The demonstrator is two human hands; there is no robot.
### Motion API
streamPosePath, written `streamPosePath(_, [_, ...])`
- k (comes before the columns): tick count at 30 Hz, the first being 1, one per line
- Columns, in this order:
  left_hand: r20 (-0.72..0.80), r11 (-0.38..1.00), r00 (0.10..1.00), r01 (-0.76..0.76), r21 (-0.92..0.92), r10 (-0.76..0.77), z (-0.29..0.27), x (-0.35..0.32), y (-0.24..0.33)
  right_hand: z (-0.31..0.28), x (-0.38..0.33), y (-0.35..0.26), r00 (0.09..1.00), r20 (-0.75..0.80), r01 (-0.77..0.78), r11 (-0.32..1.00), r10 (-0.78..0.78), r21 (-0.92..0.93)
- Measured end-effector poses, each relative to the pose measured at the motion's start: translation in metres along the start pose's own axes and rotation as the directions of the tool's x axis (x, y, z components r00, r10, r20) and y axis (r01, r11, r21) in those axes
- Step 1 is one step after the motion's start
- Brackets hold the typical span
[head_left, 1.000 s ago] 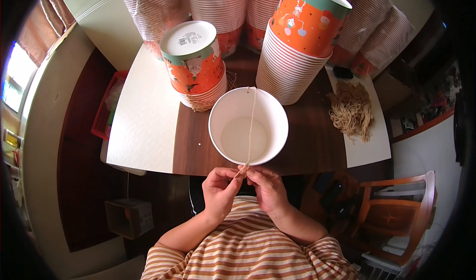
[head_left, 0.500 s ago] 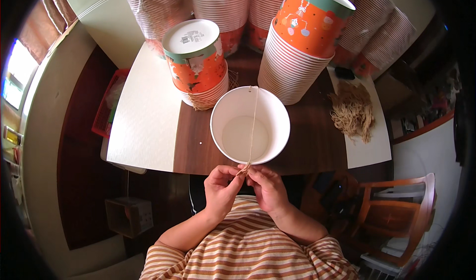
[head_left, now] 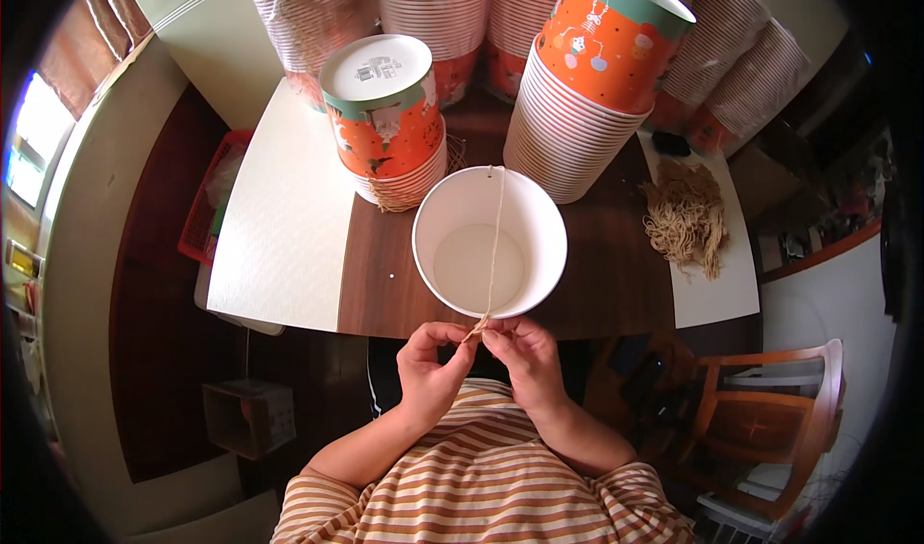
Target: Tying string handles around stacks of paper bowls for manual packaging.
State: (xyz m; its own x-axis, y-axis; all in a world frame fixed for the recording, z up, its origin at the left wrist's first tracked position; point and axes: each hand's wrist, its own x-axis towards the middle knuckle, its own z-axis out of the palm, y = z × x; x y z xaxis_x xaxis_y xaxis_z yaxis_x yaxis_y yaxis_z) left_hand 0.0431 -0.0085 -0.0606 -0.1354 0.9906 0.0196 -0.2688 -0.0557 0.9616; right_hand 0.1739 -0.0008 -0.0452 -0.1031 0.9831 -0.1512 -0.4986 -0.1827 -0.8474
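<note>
A white paper bucket [head_left: 452, 219] stands open on the dark wooden table [head_left: 616, 284], close to its near edge. A thin tan string [head_left: 496, 246] runs straight across the bucket's mouth from the far rim to the near rim. My left hand [head_left: 430, 371] and my right hand [head_left: 525, 356] meet just below the near rim. Both pinch the near end of the string between fingertips. The string's end is partly hidden by my fingers.
Two stacks of orange and green patterned paper buckets [head_left: 385, 120] [head_left: 587, 82] stand behind the white one, with taller striped stacks [head_left: 433, 14] further back. A bundle of tan strings [head_left: 685, 219] lies on a white sheet at the right. A wooden chair [head_left: 770, 428] stands lower right.
My fingers have shifted slightly on the string's end. The bucket and the string across it stay where they were.
</note>
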Motion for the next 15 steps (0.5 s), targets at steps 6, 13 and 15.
streamPosePath(6, [-0.001, 0.999, 1.0, -0.031, 0.027, 0.031, 0.001, -0.001, 0.006, 0.006, 0.001, -0.003, 0.999, -0.008, 0.051, 0.987, -0.053, -0.152])
streamPosePath(13, [0.035, 0.999, 0.999, -0.013, 0.032, 0.012, -0.004, -0.001, 0.002, 0.0, 0.005, 0.0, 0.999, -0.042, -0.034, 0.998, 0.032, -0.059])
streamPosePath(15, [0.018, 1.0, 0.999, -0.029, -0.007, 0.03, -0.004, 0.001, 0.003, -0.004, 0.006, 0.002, 0.996, -0.026, -0.088, 0.995, 0.087, -0.054])
